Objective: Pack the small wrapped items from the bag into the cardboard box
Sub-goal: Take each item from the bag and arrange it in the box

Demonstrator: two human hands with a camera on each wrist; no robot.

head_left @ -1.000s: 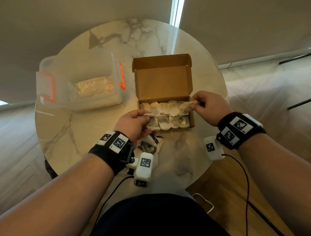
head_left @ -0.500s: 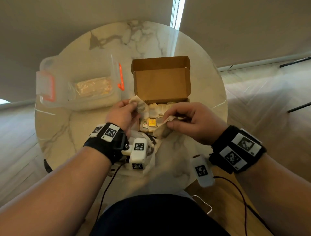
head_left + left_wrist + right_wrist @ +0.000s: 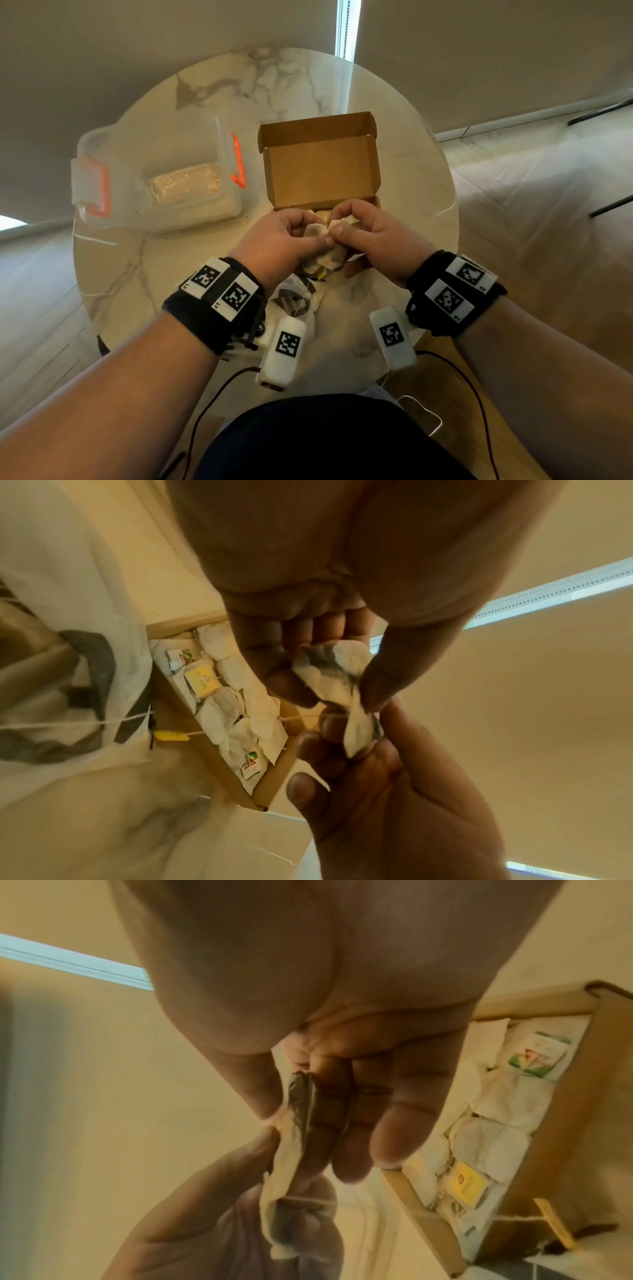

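My left hand (image 3: 284, 236) and right hand (image 3: 370, 231) meet just above the front edge of the open cardboard box (image 3: 318, 164). Between them they pinch a white tea bag (image 3: 317, 232). In the left wrist view my left fingers hold the upper part of the tea bag (image 3: 329, 669), and the right hand (image 3: 377, 791) pinches its lower end. A string runs from it to a yellow tag (image 3: 171, 735). The box (image 3: 270, 785) holds several tea bags (image 3: 493, 1139) in rows. The white bag (image 3: 294, 298) lies crumpled on the table below my wrists.
A clear plastic container (image 3: 161, 178) with orange clips stands left of the box on the round marble table (image 3: 411, 192). The box lid stands open toward the far side. The table's near edge is close under my wrists, and cables hang from the wrist cameras.
My hands left the two ends of the box and came together over its front edge. They now pinch one tea bag between them.
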